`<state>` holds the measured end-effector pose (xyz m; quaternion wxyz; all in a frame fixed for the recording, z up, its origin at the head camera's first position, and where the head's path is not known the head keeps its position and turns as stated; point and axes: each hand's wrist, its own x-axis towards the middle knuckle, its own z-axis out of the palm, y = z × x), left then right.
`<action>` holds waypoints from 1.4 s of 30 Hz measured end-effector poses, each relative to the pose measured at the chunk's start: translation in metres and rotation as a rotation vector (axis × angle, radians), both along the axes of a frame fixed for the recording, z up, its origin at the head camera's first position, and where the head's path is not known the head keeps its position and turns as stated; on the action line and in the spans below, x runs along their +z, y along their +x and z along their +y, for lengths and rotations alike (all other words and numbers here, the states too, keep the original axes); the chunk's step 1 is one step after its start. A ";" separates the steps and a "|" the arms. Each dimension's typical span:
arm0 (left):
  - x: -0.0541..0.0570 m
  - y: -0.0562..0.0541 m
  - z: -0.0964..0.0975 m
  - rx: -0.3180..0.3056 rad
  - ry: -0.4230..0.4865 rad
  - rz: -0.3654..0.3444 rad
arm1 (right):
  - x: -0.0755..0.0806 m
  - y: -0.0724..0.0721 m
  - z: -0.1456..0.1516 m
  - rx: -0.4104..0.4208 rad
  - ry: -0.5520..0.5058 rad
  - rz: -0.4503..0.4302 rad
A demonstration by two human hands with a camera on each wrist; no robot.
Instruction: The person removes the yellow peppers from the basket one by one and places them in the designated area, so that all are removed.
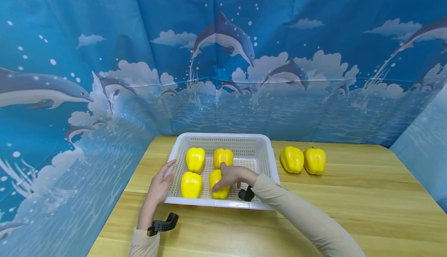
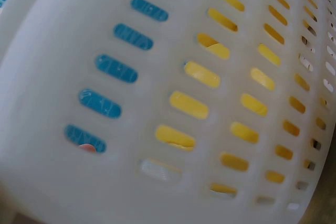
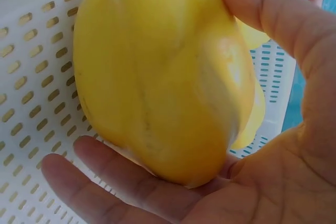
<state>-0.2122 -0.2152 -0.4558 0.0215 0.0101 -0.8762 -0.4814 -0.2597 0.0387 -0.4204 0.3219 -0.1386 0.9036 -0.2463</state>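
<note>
A white plastic basket (image 1: 219, 205) with slotted walls stands on the table and holds several yellow bell peppers. My right hand (image 1: 233, 176) reaches inside and holds the near right yellow bell pepper (image 3: 152, 77), thumb on one side and fingers on the other. Beyond it lies another yellow pepper (image 1: 222, 157). Two more, a far pepper (image 1: 195, 159) and a near pepper (image 1: 191, 184), are on the basket's left side. My left hand (image 1: 160, 185) grips the basket's left rim. Up close, the left wrist view shows the slotted basket wall (image 2: 42, 93), with yellow behind it.
Two yellow bell peppers (image 1: 303, 160) stand side by side on the wooden table (image 1: 366, 195), right of the basket. A blue dolphin-print curtain (image 1: 223, 105) hangs behind the table and down its left side. Black wrist mounts (image 1: 164, 224) are on both arms.
</note>
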 end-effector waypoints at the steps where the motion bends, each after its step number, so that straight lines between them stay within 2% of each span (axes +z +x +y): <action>1: 0.000 0.000 0.000 -0.002 0.004 0.001 | -0.001 0.000 0.000 0.003 -0.005 0.007; 12: 0.002 0.001 0.001 -0.003 0.002 0.001 | -0.003 -0.001 0.004 0.009 -0.045 0.068; 23: 0.001 0.000 0.001 0.003 -0.006 -0.012 | -0.002 -0.001 0.011 0.004 -0.070 0.069; 34: 0.002 -0.001 0.000 0.000 -0.012 -0.014 | 0.000 -0.004 0.020 -0.013 -0.173 0.076; 42: 0.001 -0.001 0.000 0.002 -0.019 -0.020 | 0.007 -0.003 0.025 -0.034 -0.266 0.093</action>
